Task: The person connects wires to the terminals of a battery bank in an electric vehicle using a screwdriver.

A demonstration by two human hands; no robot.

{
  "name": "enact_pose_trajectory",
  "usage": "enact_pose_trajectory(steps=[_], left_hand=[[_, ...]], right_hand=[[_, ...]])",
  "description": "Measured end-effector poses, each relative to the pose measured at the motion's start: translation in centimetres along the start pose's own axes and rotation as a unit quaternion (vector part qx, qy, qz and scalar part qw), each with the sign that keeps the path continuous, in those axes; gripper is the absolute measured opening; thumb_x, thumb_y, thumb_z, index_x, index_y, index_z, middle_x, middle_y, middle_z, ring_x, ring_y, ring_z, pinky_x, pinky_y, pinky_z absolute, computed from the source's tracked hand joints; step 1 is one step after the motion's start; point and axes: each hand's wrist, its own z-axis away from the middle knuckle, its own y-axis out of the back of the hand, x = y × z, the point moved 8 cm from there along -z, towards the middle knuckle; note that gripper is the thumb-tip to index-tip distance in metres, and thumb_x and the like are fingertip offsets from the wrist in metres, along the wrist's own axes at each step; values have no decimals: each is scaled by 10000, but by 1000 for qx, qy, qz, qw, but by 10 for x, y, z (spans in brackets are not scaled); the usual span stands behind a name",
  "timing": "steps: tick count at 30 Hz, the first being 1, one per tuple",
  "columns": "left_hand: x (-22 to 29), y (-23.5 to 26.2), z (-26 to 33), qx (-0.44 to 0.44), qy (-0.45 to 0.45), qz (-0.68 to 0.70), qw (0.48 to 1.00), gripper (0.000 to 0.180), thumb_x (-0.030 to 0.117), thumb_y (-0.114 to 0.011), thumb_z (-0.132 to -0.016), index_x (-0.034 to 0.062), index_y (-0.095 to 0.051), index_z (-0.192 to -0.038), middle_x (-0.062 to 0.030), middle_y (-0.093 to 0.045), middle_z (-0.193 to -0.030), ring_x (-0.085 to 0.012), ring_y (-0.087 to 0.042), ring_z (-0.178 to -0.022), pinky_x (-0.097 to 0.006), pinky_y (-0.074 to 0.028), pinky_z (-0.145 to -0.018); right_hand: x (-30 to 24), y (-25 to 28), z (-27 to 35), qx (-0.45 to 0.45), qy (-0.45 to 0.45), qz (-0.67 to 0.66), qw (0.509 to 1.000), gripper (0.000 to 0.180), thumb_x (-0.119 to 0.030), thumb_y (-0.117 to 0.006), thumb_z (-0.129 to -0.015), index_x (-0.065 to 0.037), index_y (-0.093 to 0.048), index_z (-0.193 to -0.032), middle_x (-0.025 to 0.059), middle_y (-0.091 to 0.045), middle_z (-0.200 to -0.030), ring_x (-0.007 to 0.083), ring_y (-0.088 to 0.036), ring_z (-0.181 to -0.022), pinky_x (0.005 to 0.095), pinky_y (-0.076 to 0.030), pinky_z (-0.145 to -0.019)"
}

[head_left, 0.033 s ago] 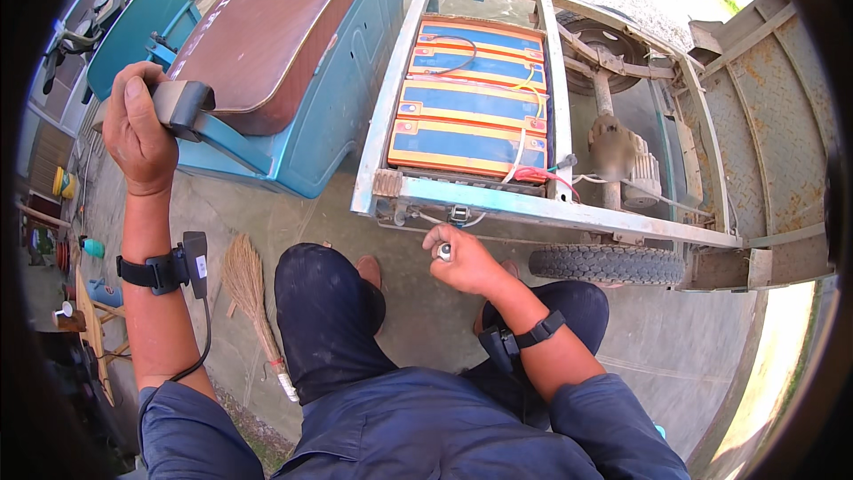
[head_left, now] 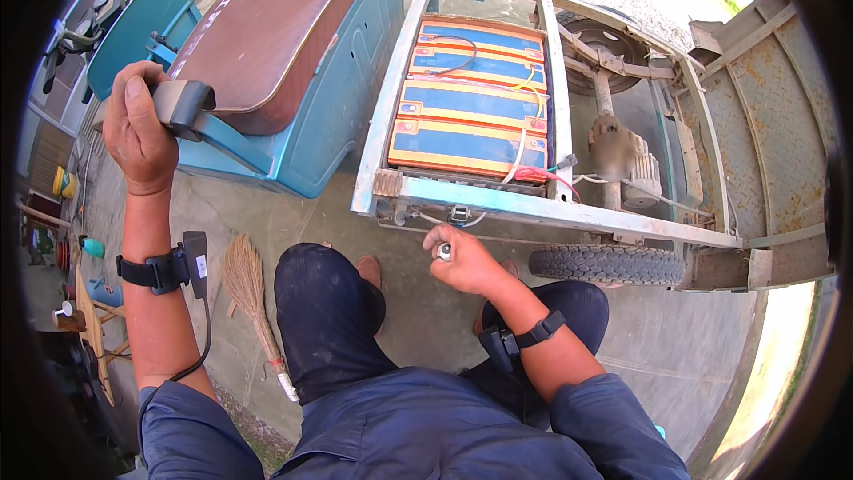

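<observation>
My left hand [head_left: 140,129] is closed around the padded armrest [head_left: 188,108] of a teal vehicle seat section [head_left: 306,156] with a brown seat pad [head_left: 267,31]. My right hand [head_left: 471,262] is a fist in front of the vehicle frame [head_left: 462,194], apart from it. A thin tool with a round metal end [head_left: 445,252] pokes out of this fist; the rest is hidden by my fingers, so its kind does not show. Just beyond the fist, a small metal fitting [head_left: 458,214] hangs under the frame's near bar. Several blue-and-orange batteries [head_left: 471,105] sit inside the frame, joined by wires.
Red and white wires [head_left: 533,174] cross the near battery's corner. To the right are an axle with a motor [head_left: 613,149], a tyre [head_left: 609,264] and a rusty cargo bed [head_left: 773,107]. A straw broom [head_left: 253,298] lies on the concrete floor beside my left leg.
</observation>
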Motion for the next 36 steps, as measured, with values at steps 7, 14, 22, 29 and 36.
enact_pose_trajectory(steps=[7,14,22,29,36], left_hand=[[2,0,-2,-1,-10,-14,1000,355,237,-363,-1056,21,-639,-1000,-83,-628,-841,-179,-572,-764,-298,-462,-734],[0,-1,-1,-1,-1,-11,1000,354,236,-361,-1056,29,-641,-994,-81,-632,-835,-181,-573,-760,-299,-461,-731],[2,0,-1,-2,-8,-16,1000,355,234,-355,-1056,34,-642,-990,-76,-631,-838,-178,-573,-759,-298,-461,-729],[2,0,-3,-9,-10,-31,999,348,215,-355,-1050,20,-637,-990,-91,-630,-843,-200,-575,-754,-307,-461,-738],[-6,-1,2,-8,3,-18,1000,362,226,-350,-1057,5,-633,-1017,-90,-625,-869,-189,-575,-797,-303,-459,-766]], right_hand=[[0,-1,0,-2,21,-2,1000,244,-54,-629,-765,-41,-608,-1008,56,-603,-852,155,-569,-765,313,-479,-696],[4,-3,0,-19,-1,-13,1000,241,-44,-628,-767,-41,-609,-1007,48,-599,-855,145,-563,-763,304,-475,-694],[7,-5,0,-27,-12,-30,999,235,-31,-619,-776,-42,-608,-1011,9,-564,-809,95,-516,-716,276,-447,-642],[10,-7,0,-49,-39,-82,995,244,-37,-621,-778,-39,-612,-1021,19,-573,-829,116,-538,-735,287,-466,-663],[14,-10,-2,-47,-10,-54,997,261,-58,-625,-785,-28,-616,-1045,47,-575,-829,139,-553,-742,304,-470,-662]])
